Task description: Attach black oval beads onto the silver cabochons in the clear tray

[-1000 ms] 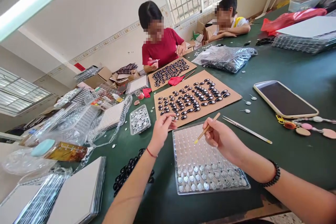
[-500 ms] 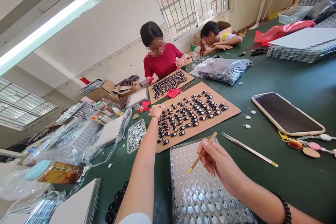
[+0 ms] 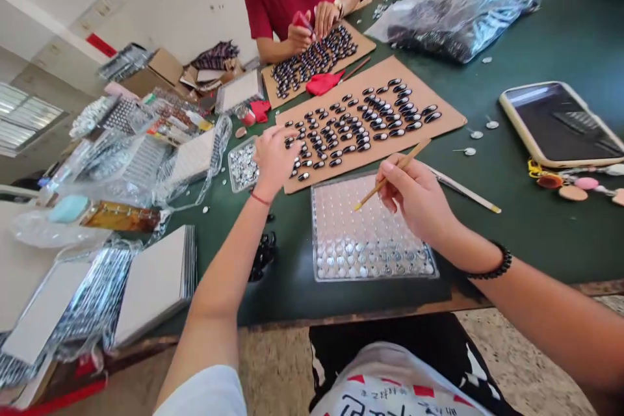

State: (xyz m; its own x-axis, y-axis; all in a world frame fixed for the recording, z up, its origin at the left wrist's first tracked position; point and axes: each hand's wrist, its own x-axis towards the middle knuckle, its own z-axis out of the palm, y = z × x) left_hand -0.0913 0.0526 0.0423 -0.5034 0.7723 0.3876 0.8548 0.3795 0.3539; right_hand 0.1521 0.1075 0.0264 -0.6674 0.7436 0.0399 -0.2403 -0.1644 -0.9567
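My left hand [image 3: 273, 157] rests at the near left corner of the cardboard sheet [image 3: 441, 118], fingers curled down and drawn together over the dark oval beads [image 3: 341, 130] at that edge; from this angle I cannot tell whether a bead is actually pinched between the tips or only touched. My right hand [image 3: 416, 198] pinches a thin wooden stick [image 3: 392, 174] between thumb and the first fingers, pen-fashion. The stick's long axis runs on a diagonal, its upper end pointing away to the right toward the cardboard and its lower tip slanting down to the left over the clear dimpled tray [image 3: 341, 234]. That tray lies on the green surface [image 3: 536, 221] just in front of me, between my two arms, touching or nearly touching the near edge of the cardboard; only its nearest rows hold small silvery discs, the rest of the dimples look bare. So the beads lie away from me, beyond the tray, directly under my left hand, which is clearly the nearer hand to them, while the stick tip hangs over the tray's bare middle part. A small clear box of silvery pieces [image 3: 241, 166] sits just left of my left hand, and metal tweezers [image 3: 463, 188] lie to the right of my right hand.
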